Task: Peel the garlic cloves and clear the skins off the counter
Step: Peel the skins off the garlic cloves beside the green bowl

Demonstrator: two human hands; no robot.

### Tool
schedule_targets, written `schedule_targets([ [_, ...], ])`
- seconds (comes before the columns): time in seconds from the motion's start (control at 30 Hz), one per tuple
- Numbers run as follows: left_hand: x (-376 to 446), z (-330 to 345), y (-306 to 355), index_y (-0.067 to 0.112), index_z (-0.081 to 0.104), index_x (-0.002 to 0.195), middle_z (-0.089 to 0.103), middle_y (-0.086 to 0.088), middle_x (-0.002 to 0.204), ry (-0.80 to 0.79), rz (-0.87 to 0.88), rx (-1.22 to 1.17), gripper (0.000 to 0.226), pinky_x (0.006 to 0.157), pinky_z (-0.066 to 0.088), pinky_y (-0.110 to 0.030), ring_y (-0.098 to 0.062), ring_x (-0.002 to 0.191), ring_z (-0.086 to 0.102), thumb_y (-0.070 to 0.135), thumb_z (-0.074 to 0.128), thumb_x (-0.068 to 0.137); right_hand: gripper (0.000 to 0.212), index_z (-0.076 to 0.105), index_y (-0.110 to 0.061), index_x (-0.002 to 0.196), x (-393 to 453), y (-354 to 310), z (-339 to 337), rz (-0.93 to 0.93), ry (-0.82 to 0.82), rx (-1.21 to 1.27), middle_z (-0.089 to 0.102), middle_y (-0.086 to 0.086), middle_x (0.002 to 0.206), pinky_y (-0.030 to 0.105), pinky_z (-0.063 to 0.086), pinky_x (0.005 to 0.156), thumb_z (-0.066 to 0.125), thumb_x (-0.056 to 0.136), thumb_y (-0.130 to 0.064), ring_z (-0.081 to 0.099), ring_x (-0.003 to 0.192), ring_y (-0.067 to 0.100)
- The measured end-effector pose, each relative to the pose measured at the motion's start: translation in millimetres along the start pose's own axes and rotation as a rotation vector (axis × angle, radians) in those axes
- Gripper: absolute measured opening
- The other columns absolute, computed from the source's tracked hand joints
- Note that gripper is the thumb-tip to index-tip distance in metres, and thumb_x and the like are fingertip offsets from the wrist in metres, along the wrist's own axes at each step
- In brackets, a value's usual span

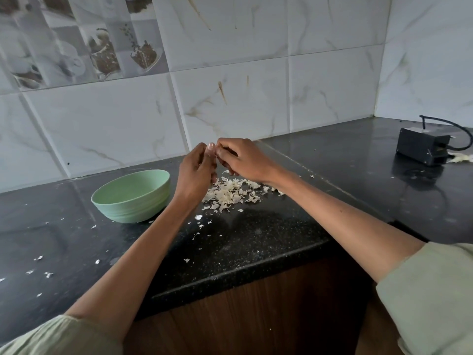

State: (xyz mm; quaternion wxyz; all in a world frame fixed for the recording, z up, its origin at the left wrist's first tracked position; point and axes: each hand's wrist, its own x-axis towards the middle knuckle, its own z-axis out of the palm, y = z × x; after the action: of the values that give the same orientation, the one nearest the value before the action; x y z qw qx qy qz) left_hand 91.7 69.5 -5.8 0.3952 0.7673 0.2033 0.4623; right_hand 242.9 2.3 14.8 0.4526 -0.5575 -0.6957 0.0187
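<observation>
Left hand (pixel 197 170), right hand (pixel 240 160) pinch garlic clove (pixel 214 155) together above skins (pixel 230 193)

Single head view — looks forward, down, close over counter (pixel 256 242).

- Pale green bowl (pixel 131 196)
- Black speckled table (pixel 256 234)
- Cream-white garlic skins (pixel 231 194)
- White marble-veined wall tiles (pixel 243 80)
- Black box (pixel 422 146)
- Pale green sleeves (pixel 432 290)

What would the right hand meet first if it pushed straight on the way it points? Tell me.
The left hand: the right hand points leftward and their fingertips already meet above the garlic skins, though depth is unclear.
</observation>
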Motion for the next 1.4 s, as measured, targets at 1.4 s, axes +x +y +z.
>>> schedule_targets([
  [1.4, -1, 3, 18, 0.01, 0.061, 0.075, 0.055, 0.002, 0.057, 0.162, -0.289, -0.261, 0.034, 0.051, 0.041, -0.02, -0.01, 0.052, 0.051, 0.011, 0.053, 0.109, 0.021, 0.056, -0.014, 0.088, -1, -2, 0, -0.351, 0.2, -0.419, 0.049, -0.009, 0.07, 0.024, 0.03, 0.057, 0.059, 0.107, -0.024, 0.043, 0.059, 0.014],
])
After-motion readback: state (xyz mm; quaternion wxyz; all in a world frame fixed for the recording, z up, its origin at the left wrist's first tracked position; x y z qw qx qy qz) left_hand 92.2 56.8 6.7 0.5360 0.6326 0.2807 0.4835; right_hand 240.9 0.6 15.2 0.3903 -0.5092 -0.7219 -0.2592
